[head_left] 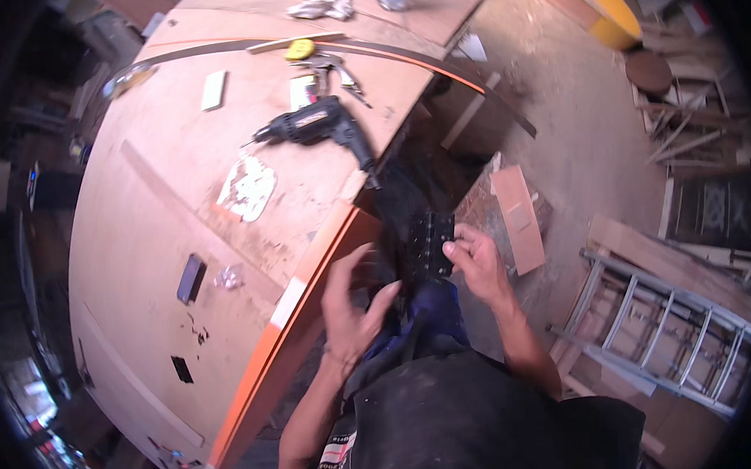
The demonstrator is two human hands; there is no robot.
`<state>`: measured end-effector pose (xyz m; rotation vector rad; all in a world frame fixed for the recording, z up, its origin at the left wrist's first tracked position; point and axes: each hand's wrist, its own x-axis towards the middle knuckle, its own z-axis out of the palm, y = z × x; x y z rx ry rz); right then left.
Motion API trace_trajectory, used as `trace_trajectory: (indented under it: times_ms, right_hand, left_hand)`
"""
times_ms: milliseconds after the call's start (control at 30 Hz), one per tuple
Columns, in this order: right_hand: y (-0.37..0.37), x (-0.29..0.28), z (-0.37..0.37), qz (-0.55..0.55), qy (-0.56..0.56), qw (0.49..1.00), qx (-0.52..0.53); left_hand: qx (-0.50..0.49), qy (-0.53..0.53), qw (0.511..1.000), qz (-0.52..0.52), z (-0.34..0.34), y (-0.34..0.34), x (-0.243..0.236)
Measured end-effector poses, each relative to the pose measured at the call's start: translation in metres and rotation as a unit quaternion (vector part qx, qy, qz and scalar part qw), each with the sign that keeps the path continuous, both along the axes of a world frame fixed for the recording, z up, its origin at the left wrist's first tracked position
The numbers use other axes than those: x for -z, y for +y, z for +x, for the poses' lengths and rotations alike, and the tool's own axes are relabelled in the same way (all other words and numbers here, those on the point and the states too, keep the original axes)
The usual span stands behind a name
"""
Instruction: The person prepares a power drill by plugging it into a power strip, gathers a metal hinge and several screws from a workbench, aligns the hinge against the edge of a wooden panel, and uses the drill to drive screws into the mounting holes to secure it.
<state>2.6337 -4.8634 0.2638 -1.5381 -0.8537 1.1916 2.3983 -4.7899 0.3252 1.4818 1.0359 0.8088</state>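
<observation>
My right hand (479, 263) grips a black metal hinge (425, 242) by its right side, with thumb and fingers on it. Just left of the hinge, my left hand (351, 299) is open, fingers curved and apart, beside the orange-edged side (311, 272) of a large plywood worktop (127, 273). On the worktop above my hands lie a black power drill (306, 124) and a white patch or sheet (246, 189). A dark phone-like block (191, 276), a small clear bag (228, 276) and a black plate (181, 369) lie to the left.
A tape measure (299, 48), a metal tool (335, 70) and a white rag (321, 5) lie at the back. A loose board (511, 227) is right of the hinge. An aluminium ladder (652, 322), scrap wood (683, 116) and a yellow curved piece (610, 1) are on the right.
</observation>
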Motion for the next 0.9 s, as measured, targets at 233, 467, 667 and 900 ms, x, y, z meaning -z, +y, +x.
trace_trajectory:
  times_ms: [233,467,667,900]
  right_hand:
    - [-0.022,-0.079,-0.105,0.014,0.021,0.998,-0.051]
    - [-0.045,-0.102,-0.155,0.014,-0.022,0.997,-0.066]
    - [-0.059,-0.1,-0.176,-0.003,0.009,0.998,-0.064]
    - [-0.057,-0.105,-0.199,-0.003,0.055,0.998,-0.034]
  left_hand:
    - [-0.008,-0.179,0.965,-0.19,-0.05,-0.041,0.003]
    - [-0.016,-0.227,0.947,-0.228,-0.092,-0.064,0.005]
    - [-0.02,-0.235,0.937,-0.258,-0.11,-0.07,0.015]
    - [-0.044,-0.312,0.887,-0.339,-0.134,-0.077,0.013]
